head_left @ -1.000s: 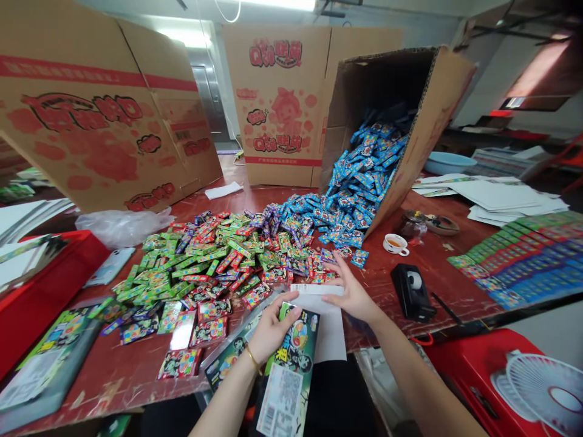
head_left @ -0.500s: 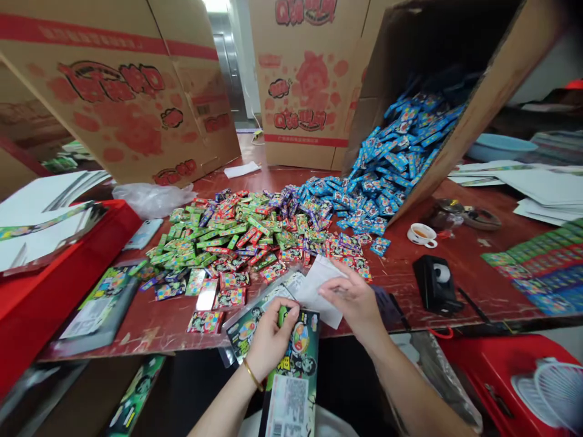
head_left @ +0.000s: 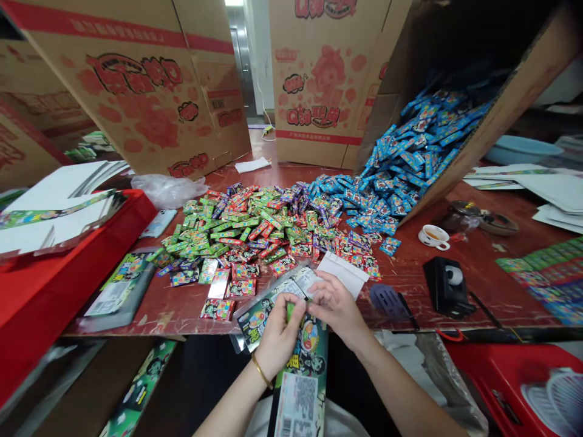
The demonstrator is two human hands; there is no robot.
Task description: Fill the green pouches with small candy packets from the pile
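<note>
One left hand (head_left: 279, 334) pinches the green packet (head_left: 307, 364); the right hand's (head_left: 339, 309) grip is unclear.

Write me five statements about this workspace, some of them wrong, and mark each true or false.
1. The left hand holds a green packet. True.
2. A bracelet is on the right wrist. False: the bracelet is on the left wrist.
3. Blue packets spill out of an open box. True.
4. The cup is tipped over. False: the cup stands upright, with amber liquid in it.
5. The phone lies between the red tray and the heap of small packets. True.
</note>
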